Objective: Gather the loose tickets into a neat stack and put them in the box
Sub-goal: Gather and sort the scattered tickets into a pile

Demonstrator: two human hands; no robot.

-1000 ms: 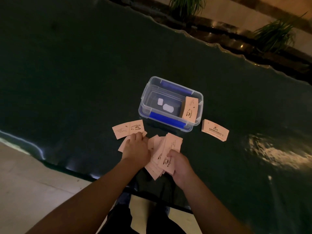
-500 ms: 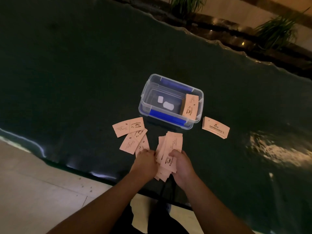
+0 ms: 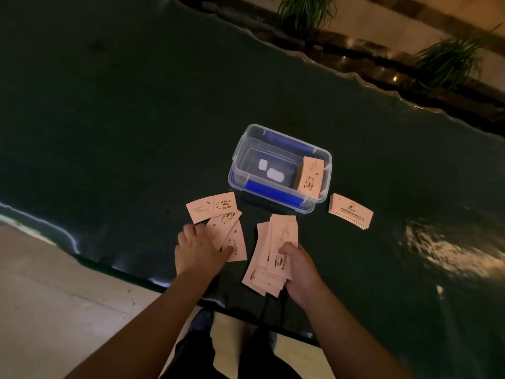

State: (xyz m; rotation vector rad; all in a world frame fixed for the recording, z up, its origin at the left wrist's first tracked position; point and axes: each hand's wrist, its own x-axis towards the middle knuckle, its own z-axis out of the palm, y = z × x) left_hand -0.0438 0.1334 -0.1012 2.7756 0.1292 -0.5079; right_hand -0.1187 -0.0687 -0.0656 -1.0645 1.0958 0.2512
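Pink paper tickets with a coffee-cup print lie on a dark table (image 3: 109, 132). My right hand (image 3: 299, 266) grips a rough, fanned bunch of tickets (image 3: 276, 250) just above the table's near edge. My left hand (image 3: 198, 248) presses flat on three loose tickets (image 3: 216, 214) spread to the left, its fingers over the lower two. The clear plastic box (image 3: 280, 168) with blue clips stands behind them, open, with a ticket stack (image 3: 310, 175) leaning against its right wall. A further neat stack (image 3: 351, 211) lies on the table right of the box.
The table's near edge (image 3: 123, 266) runs close under my hands, with pale floor below it. Potted plants (image 3: 448, 58) and a ledge stand beyond the far edge. A bright light reflection (image 3: 448, 253) shows on the table at right.
My left hand left the bunch and moved left onto the three loose tickets. My right hand keeps its hold on the bunch, which looks slightly more fanned.
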